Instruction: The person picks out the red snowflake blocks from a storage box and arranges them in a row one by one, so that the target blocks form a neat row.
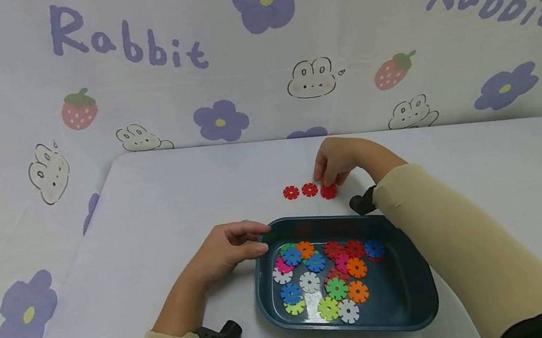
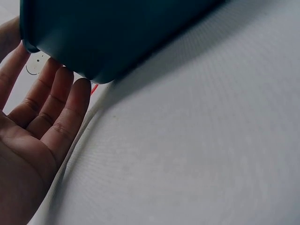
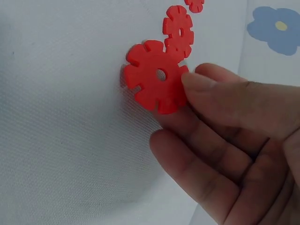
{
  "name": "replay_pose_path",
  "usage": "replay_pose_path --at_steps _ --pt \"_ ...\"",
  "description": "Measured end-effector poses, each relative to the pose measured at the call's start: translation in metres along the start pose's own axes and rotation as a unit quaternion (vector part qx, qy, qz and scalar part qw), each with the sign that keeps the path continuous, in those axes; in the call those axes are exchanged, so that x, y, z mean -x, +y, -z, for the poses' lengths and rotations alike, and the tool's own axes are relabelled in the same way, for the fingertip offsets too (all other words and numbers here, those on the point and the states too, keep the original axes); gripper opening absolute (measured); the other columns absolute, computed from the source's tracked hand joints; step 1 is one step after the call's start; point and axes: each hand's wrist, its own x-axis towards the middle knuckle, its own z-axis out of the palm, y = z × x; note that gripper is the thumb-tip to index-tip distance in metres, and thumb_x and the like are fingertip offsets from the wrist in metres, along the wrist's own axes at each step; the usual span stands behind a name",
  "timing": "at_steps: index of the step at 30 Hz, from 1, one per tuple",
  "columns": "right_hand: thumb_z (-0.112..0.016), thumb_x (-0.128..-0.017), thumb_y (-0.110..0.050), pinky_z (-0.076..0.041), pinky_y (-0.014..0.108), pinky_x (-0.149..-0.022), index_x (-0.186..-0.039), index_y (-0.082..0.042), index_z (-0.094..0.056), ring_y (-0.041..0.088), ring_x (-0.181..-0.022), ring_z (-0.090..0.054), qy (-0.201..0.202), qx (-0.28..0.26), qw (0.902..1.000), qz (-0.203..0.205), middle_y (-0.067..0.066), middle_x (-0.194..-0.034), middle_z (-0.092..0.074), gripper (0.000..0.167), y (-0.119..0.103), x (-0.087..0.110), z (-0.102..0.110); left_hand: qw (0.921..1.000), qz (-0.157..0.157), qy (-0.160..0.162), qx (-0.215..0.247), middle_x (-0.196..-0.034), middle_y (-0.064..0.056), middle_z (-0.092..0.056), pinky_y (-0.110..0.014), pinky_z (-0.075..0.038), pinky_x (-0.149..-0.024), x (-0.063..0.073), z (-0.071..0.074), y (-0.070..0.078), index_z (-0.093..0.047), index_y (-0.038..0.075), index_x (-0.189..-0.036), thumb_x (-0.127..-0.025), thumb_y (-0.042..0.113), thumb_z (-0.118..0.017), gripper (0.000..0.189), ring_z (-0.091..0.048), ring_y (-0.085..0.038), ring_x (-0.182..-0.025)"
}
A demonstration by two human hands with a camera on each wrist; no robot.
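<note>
My right hand (image 1: 337,160) pinches a red notched plastic disc (image 3: 157,77) between thumb and fingers, just above the white table. Beside it, two more red discs (image 1: 310,189) lie in a row to the left. My left hand (image 1: 230,245) holds the left back corner of a dark teal tray (image 1: 420,306). In the left wrist view, its fingertips (image 2: 83,86) touch the tray's outer wall, with the thumb up by the rim. Several notched discs in blue, orange, green, white, pink and red, such as a green disc (image 1: 336,288), lie inside the tray, mostly towards its left and middle.
The white tabletop (image 1: 186,184) runs back to a cloth backdrop (image 1: 244,77) printed with flowers, rabbits and strawberries. A black wrist device (image 1: 220,336) sits at the left wrist, another (image 1: 363,202) at the right. The right forearm passes over the tray's right back corner.
</note>
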Motion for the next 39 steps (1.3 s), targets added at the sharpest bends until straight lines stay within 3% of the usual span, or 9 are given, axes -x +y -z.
replay_pose_path --at_steps 9,15,22,27,33,39 --pt "-0.073 -0.085 -0.004 -0.058 0.032 -0.079 -0.100 -0.004 -0.073 0.024 -0.083 -0.064 0.034 0.010 0.9994 0.003 0.011 -0.096 -0.069 0.016 0.003 -0.002 -0.001 1.0000 0.005 0.005 -0.006 -0.121 -0.009 -0.068 -0.032 -0.056 -0.087 -0.001 0.000 0.002 -0.070 0.010 -0.120 -0.085 0.022 -0.078 0.038 -0.062 -0.024 -0.107" --pt "-0.072 -0.086 -0.005 -0.058 0.032 -0.080 -0.103 -0.003 -0.072 0.026 -0.086 -0.064 0.040 0.009 0.9991 0.004 0.012 -0.097 -0.068 0.016 0.005 0.007 0.004 1.0000 0.005 0.002 -0.006 -0.121 -0.009 -0.068 -0.032 -0.056 -0.087 0.001 -0.003 0.003 -0.070 0.010 -0.121 -0.084 0.024 -0.078 0.040 -0.063 -0.024 -0.106" --pt "-0.071 -0.089 -0.009 -0.058 0.035 -0.083 -0.109 -0.001 -0.071 0.029 -0.090 -0.068 0.074 -0.008 0.9949 0.068 0.011 -0.096 -0.071 0.021 -0.006 0.038 0.016 0.9999 0.005 0.009 -0.011 -0.118 -0.006 -0.068 -0.032 -0.056 -0.087 0.002 -0.002 0.003 -0.071 0.015 -0.119 -0.084 0.026 -0.079 0.039 -0.062 -0.024 -0.106" --pt "-0.073 -0.088 -0.014 -0.059 0.034 -0.080 -0.104 -0.007 -0.074 0.023 -0.083 -0.069 0.091 -0.024 0.9870 0.130 0.008 -0.091 -0.073 0.017 -0.020 0.069 0.007 0.9998 0.000 0.007 -0.018 -0.117 -0.007 -0.069 -0.031 -0.056 -0.086 0.001 -0.001 0.004 -0.071 0.015 -0.120 -0.084 0.026 -0.078 0.038 -0.062 -0.025 -0.106" --pt "-0.075 -0.087 -0.014 -0.059 0.033 -0.076 -0.102 -0.009 -0.075 0.024 -0.080 -0.068 0.045 -0.038 0.9779 0.201 0.005 -0.086 -0.073 0.016 -0.028 0.095 -0.025 0.9999 -0.002 0.007 -0.012 -0.118 -0.009 -0.068 -0.030 -0.056 -0.085 0.000 -0.002 0.003 -0.070 0.012 -0.121 -0.085 0.025 -0.078 0.038 -0.061 -0.025 -0.105" --pt "-0.075 -0.087 -0.013 -0.058 0.031 -0.079 -0.107 -0.007 -0.074 0.016 -0.083 -0.069 -0.016 -0.029 0.9759 0.216 0.003 -0.092 -0.074 0.022 -0.025 0.106 -0.053 1.0000 0.005 0.005 -0.003 -0.118 -0.013 -0.068 -0.029 -0.055 -0.084 0.001 -0.004 0.002 -0.069 0.009 -0.122 -0.085 0.024 -0.077 0.041 -0.061 -0.026 -0.103"
